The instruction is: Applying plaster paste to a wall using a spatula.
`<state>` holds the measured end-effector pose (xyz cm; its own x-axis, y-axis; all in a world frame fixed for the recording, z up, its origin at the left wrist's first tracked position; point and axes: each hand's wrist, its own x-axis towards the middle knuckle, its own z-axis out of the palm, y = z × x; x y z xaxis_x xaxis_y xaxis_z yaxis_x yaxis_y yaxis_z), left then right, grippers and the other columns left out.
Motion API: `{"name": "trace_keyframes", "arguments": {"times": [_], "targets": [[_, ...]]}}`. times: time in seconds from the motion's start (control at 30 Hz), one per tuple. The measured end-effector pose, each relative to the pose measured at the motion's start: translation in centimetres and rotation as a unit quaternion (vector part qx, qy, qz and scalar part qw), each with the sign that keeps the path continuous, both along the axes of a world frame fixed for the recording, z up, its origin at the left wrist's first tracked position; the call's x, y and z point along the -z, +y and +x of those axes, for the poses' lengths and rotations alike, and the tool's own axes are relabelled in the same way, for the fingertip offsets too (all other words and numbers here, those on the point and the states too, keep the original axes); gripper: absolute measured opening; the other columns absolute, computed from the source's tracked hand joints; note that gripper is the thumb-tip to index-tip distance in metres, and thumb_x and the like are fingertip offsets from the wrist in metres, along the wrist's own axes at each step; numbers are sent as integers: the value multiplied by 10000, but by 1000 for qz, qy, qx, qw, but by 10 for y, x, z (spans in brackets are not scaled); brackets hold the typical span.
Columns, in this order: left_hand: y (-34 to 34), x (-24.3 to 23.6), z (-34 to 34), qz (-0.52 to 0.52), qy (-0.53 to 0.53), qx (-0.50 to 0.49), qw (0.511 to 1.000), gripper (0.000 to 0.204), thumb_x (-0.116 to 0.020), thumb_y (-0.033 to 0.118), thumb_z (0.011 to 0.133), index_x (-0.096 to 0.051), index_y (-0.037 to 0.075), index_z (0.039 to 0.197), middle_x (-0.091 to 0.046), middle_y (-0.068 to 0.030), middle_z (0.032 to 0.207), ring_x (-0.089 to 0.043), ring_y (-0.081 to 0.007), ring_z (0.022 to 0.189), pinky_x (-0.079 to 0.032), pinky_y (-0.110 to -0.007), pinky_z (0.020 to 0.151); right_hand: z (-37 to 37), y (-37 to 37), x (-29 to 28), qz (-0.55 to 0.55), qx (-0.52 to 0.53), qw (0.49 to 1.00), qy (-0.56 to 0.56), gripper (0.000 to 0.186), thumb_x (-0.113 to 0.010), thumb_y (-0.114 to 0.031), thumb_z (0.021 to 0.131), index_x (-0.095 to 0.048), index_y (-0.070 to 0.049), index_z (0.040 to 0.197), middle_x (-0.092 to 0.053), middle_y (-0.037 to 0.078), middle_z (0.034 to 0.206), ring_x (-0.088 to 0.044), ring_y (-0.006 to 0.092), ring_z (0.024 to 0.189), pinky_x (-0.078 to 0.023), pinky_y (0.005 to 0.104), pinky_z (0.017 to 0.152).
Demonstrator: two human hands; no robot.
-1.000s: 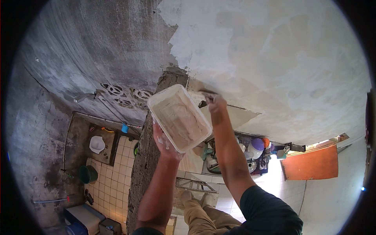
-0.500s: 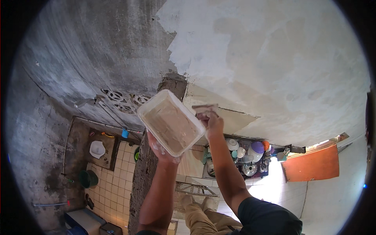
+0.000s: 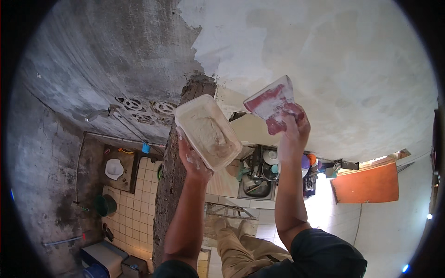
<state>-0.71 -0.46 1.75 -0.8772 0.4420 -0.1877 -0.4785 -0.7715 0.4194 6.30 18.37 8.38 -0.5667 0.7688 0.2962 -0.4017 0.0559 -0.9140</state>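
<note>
Fingers (image 3: pixel 300 116) of right hand (image 3: pixel 295 132) clamped on red scraper (image 3: pixel 266 103), face smeared white; left hand (image 3: pixel 195 163) clamped on tub (image 3: pixel 192 108) at its lower-left edge, paste (image 3: pixel 207 132) inside. Scraper now clear of tub's right edge, so apparently done there for the moment. Earlier: edge-on, just beside it. Far below, sink (image 3: pixel 259 190) less hidden by forearm (image 3: pixel 289 190)

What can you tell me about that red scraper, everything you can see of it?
The scraper is a flat, dull red tool, plastic by its look, broad at one end and narrowing toward the other. Its face is streaked with whitish paste, so the red shows only in patches. The right hand grips its narrow end, with the broad edge slanting at the upper left, away from the fingers. It appears in front of the pale wall; whether it touches that wall, I cannot tell.
</note>
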Motion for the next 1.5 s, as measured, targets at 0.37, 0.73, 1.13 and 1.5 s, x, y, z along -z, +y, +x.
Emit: {"name": "trace_keyframes", "arguments": {"times": [0.37, 0.73, 1.13, 1.5], "targets": [[2, 22, 4, 28, 54, 45, 997, 662, -337, 543, 950, -252, 106, 1439, -386, -109, 1399, -429, -279, 1265, -380, -447, 1037, 42, -19, 21, 23, -166, 970, -177, 208, -535, -141, 939, -601, 24, 1048, -630, 34, 869, -564, 85, 706, -486, 243, 595], [11, 9, 8, 9, 77, 63, 995, 663, -336, 543, 949, -272, 94, 1433, -403, -139, 1387, -452, -289, 1247, -388, -432, 1037, 40, -47, 44, 8, -168, 969, -181, 227, -554, -160, 939, -605, 35, 1044, -643, 35, 894, -537, 72, 792, -440, 237, 738], [8, 5, 7, -26, 44, 51, 997, 644, -332, 523, 955, -278, 85, 1425, -409, -135, 1381, -459, -285, 1237, -404, -434, 1022, 40, -51, 36, -352, -193, 914, -50, 223, -515, -100, 937, -542, -19, 1143, -625, 77, 1048, -634, 161, 903, -531, 292, 709], [-15, 42, -7, 195, 82, -36, 977, 630, -350, 572, 918, -349, 174, 1406, -394, -65, 1414, -425, -297, 1269, -355, -510, 1045, -18, 6, 108, -493, -90, 860, -97, 149, -478, -62, 931, -537, 31, 1030, -626, 109, 942, -636, 205, 845, -550, 334, 845]]}}
